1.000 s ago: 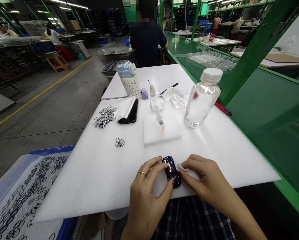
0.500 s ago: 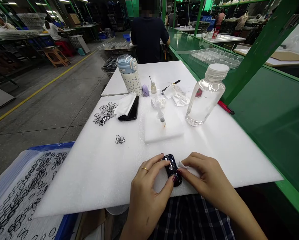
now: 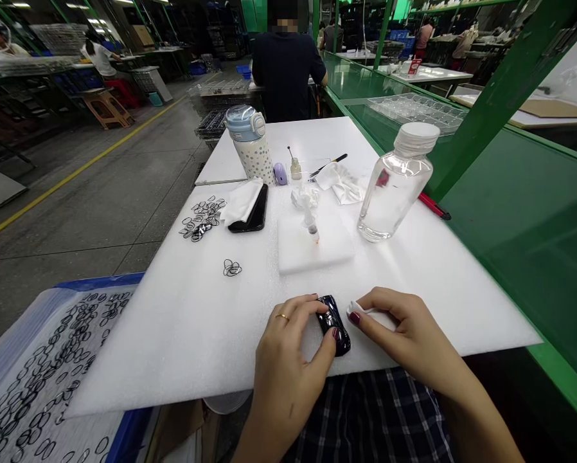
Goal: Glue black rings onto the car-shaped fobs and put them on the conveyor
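A small, glossy black rounded piece point(image 3: 335, 326) lies on the white foam-topped table point(image 3: 187, 347) near its front edge; its exact kind I cannot tell. My left hand point(image 3: 291, 360) grips it from the left, fingertips on its top end and thumb on its lower part. Just to the right, apart from the piece, my right hand point(image 3: 397, 328) pinches a folded white cloth or tissue point(image 3: 355, 310) between thumb and fingers. Beyond the hands, a syringe point(image 3: 311, 225) stands tip down at a white foam block point(image 3: 317, 257).
Thin black rings point(image 3: 231, 268) lie left, with a larger pile point(image 3: 206, 215) behind. A phone point(image 3: 252, 215) lies under a white cloth point(image 3: 241, 200). Further back stand a dotted tumbler point(image 3: 254, 154) and a clear bottle point(image 3: 394, 186). A blue-edged tray point(image 3: 100, 283) of rings sits left.
My right hand with the white cloth has drawn slightly back to the right, off the black piece. My left hand still holds the piece, which has turned a little.
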Demonstrator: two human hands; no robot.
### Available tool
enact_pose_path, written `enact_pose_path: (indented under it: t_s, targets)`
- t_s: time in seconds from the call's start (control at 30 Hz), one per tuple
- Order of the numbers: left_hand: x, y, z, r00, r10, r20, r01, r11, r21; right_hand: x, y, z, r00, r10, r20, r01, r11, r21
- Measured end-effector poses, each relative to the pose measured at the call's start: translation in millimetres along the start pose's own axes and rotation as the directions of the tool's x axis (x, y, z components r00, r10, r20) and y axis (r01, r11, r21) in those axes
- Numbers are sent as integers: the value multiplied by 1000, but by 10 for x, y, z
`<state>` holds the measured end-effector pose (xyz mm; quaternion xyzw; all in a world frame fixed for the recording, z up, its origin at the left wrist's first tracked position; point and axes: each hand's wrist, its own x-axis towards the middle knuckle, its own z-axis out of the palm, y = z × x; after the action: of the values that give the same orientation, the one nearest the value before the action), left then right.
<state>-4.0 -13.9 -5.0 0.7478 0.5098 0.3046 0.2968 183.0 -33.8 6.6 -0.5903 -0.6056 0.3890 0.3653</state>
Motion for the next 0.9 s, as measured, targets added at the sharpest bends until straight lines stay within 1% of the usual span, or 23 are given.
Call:
enact_pose_path:
  t_s: [0.07, 0.1, 0.17, 0.2, 0.27, 0.33, 0.37, 0.4, 0.47, 0.53, 0.6, 0.63, 0.7, 0.77, 0.8, 0.83, 0.87, 0.9]
  targets:
    - [28, -4, -30, 1000, 8, 21, -8, 1000, 3, -13, 6, -4, 1000, -9, -4, 9, 1000, -2]
    - [51, -15, -67, 998, 14, 55, -13, 1000, -2, -20, 13, -4, 1000, -18, -8, 18, 1000, 0]
    - [110, -47, -168, 986, 42, 161, -40, 999, -18, -40, 38, 3, 999, -47, -22, 47, 999, 7]
    - [142, -66, -221, 972, 67, 226, -63, 998, -25, -54, 57, 14, 996, -71, -45, 72, 997, 6]
    - [200, -98, -304, 927, 134, 351, -132, 991, -30, -99, 107, 52, 979, -146, -142, 141, 989, -46]
    - [235, -116, -327, 887, 183, 425, -195, 981, -14, -165, 161, 111, 931, -265, -252, 223, 958, -181]
    - [242, -119, -318, 878, 195, 437, -216, 976, -3, -205, 185, 145, 900, -335, -277, 266, 928, -259]
    - [244, -120, -299, 879, 202, 432, -228, 974, 9, -246, 206, 182, 873, -407, -270, 312, 890, -333]
    - [239, -118, -253, 894, 209, 396, -237, 971, 21, -323, 230, 261, 830, -525, -186, 404, 797, -449]
    - [233, -115, -219, 904, 224, 364, -245, 969, 12, -375, 233, 342, 797, -594, -109, 456, 710, -536]
    - [232, -111, -208, 906, 232, 354, -249, 969, 2, -385, 225, 404, 788, -606, -109, 428, 667, -610]
    - [233, -108, -210, 906, 230, 354, -246, 969, 0, -372, 221, 415, 797, -589, -130, 393, 670, -629]
    - [236, -102, -217, 909, 221, 354, -237, 971, 2, -312, 210, 362, 835, -526, -159, 331, 712, -619]
    - [233, -94, -223, 914, 209, 347, -228, 974, 13, -213, 187, 189, 868, -467, -167, 296, 758, -581]
    - [230, -91, -225, 917, 205, 342, -224, 974, 17, -157, 168, 67, 866, -463, -190, 277, 760, -588]
    - [226, -91, -227, 920, 202, 336, -221, 975, 19, -101, 141, -63, 854, -470, -223, 242, 738, -630]
    - [222, -92, -230, 922, 199, 331, -216, 976, 16, -49, 107, -183, 832, -486, -268, 176, 689, -703]
    - [218, -97, -235, 925, 196, 326, -209, 978, 5, -7, 67, -274, 808, -504, -306, 93, 621, -779]
